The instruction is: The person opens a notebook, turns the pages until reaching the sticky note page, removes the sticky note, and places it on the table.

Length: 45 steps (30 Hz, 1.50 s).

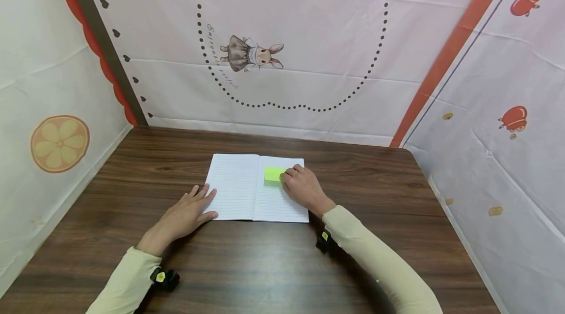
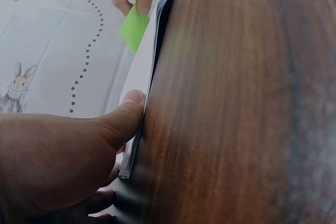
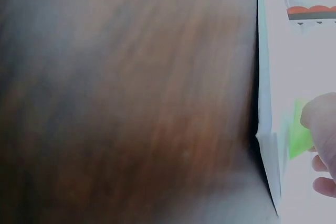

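Note:
An open lined notebook (image 1: 231, 186) lies on the wooden table, its blank pages facing up. On its left edge rests my left hand (image 1: 187, 213), fingers spread; the thumb (image 2: 128, 111) touches the page near the lower corner in the left wrist view. Over the right page, my right hand (image 1: 304, 189) pinches the right side of a bright green sticky note (image 1: 272, 175) between thumb and fingers. The note (image 2: 135, 27) stands tilted off the page in the left wrist view. Only part of the right hand (image 3: 325, 129) shows in the right wrist view.
The dark wooden table (image 1: 265, 270) extends around the notebook. Printed cloth (image 1: 309, 34) hangs behind it and along both sides. Each wrist wears a small black camera, the left one (image 1: 165, 278) near the front of the table.

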Available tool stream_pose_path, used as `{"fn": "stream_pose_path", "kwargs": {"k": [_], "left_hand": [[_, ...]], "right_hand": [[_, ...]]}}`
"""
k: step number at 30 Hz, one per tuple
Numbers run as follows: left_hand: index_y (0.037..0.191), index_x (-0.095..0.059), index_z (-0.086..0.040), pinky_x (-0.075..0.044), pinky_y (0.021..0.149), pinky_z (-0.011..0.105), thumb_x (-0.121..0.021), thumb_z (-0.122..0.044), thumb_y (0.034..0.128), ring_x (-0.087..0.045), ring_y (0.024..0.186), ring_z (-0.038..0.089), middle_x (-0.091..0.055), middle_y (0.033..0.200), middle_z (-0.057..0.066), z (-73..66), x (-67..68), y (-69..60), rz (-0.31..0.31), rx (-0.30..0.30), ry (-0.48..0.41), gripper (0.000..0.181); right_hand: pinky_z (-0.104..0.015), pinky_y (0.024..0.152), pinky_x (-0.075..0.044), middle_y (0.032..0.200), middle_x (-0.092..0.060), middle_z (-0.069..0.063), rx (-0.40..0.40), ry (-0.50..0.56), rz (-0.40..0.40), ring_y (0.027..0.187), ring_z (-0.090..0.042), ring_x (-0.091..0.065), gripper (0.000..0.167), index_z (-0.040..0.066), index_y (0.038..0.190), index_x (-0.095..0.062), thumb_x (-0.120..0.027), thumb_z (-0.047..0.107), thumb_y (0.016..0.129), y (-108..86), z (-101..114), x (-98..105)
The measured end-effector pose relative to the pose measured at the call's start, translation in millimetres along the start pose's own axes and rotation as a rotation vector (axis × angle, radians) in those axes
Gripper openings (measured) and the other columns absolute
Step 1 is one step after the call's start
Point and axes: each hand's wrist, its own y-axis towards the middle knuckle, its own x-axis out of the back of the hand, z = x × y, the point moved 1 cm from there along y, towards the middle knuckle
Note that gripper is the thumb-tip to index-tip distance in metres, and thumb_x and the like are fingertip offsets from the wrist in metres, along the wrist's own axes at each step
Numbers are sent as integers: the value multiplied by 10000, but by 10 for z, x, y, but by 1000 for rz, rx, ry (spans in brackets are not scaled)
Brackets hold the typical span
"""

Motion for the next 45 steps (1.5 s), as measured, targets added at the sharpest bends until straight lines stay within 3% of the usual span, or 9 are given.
{"fn": "stream_pose_path", "kwargs": {"k": [6,19,34,38,45], "left_hand": [[1539,-419,9,-269,1145,698,-624,-366,1015,-256,1465,553,-307,1597,303,-17,0,20,8,-1,3,675],[1539,-415,13,-260,1148,698,-626,-364,1014,-246,1468,554,-296,1601,305,-28,11,53,16,-2,0,680],[1537,-413,23,-249,1142,714,-632,-338,1014,-234,1462,572,-282,1601,316,-36,35,15,22,0,-9,672],[1536,-414,24,-250,1136,721,-633,-341,1012,-235,1458,578,-283,1598,321,-28,29,9,25,-2,-8,675],[1538,-411,23,-245,1134,727,-629,-366,1012,-237,1458,578,-279,1602,317,-13,22,10,19,-7,-19,690]], "right_hand": [[-310,701,-568,971,-782,-41,17,-21,-68,874,-218,-674,71,123,957,-817,-753,149,938,-37,-40,-9],[-292,756,-583,1008,-785,-32,15,-46,-221,897,-202,-688,129,101,1030,-826,-773,104,912,-147,-185,113],[-372,614,-569,905,-774,-97,-57,-71,-290,772,-275,-663,95,31,929,-812,-806,32,834,-712,-737,309],[-407,587,-561,876,-764,-114,-52,-95,-273,761,-305,-652,71,21,901,-804,-799,6,832,-857,-851,339],[-384,561,-547,866,-761,-103,-43,-126,-169,763,-292,-650,36,36,885,-799,-809,50,853,-1045,-870,344]]}}
